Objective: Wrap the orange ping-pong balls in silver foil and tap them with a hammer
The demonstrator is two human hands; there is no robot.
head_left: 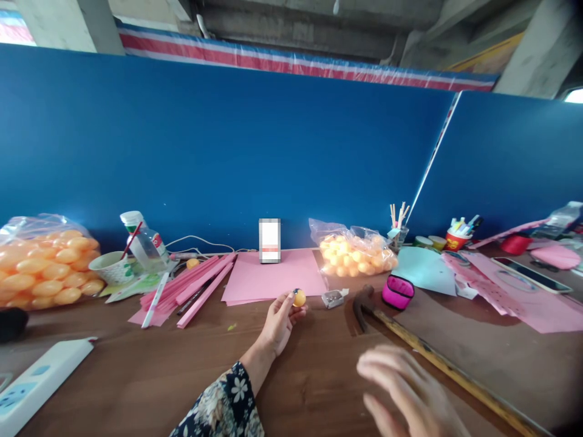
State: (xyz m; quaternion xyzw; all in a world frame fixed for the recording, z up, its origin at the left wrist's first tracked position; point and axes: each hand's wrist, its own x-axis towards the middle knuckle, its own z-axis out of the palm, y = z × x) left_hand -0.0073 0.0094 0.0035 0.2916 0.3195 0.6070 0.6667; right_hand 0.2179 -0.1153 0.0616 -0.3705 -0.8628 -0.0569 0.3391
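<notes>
Perhaps a craft workshop: concrete pillar [528,48], blue partition [255,139], hammer [449,366], pens [463,227].

"What did you count first?"
"One left hand [279,328] and one right hand [407,391], so two."
"And loose orange balls [299,298]?"
"There were two of those that I could see."
"How many ball-filled bags [50,270] did you see?"
"Two, each packed with more than I could number."
"Anything else?"
"There was one hammer [410,337], one power strip [45,373], one magenta pouch [397,292], and there were two bottles [148,249]."
</notes>
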